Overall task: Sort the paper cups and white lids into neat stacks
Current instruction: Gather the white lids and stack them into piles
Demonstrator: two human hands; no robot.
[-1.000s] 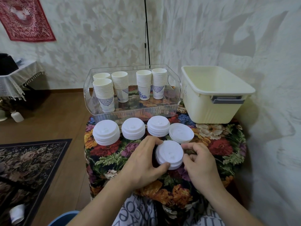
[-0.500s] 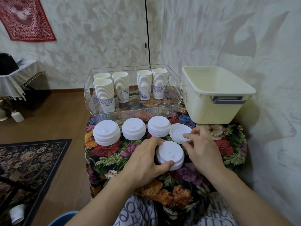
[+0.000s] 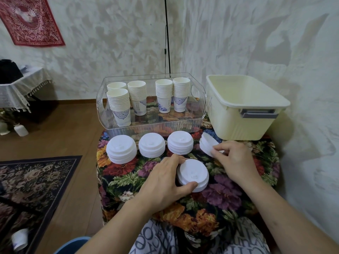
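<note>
- Fingers (image 3: 175, 158) of left hand (image 3: 161, 182): curled round the near-centre short stack of round white plastic lids (image 3: 193, 174), thumb pressed against its near rim; stack resting on the flowered tablecloth (image 3: 128, 178).
- Fingers (image 3: 219, 148) of right hand (image 3: 236, 162): bent, pinching the near edge of a tilted small stack of white plastic lids (image 3: 207, 143) at the right end of the lid row; far edge raised, leaning toward the cream tub.
- Three further stacks of white domed lids, upright in a row just in front of the clear tray: left stack (image 3: 121, 149), middle stack (image 3: 151, 145), right stack (image 3: 180, 144).
- Clear ribbed plastic tray (image 3: 146, 129): behind the lid row, holding five upright stacks of white paper cups (image 3: 119, 105) with blue patterns on the lowest cups.
- Cream rectangular plastic tub with grey handle (image 3: 245, 109): right of the clear tray, just beside it.
- Patterned dark floral rug (image 3: 36, 180): on the wooden floor, left of the table.
- Red patterned wall hanging (image 3: 31, 21): upper left, on the pale wall.
</note>
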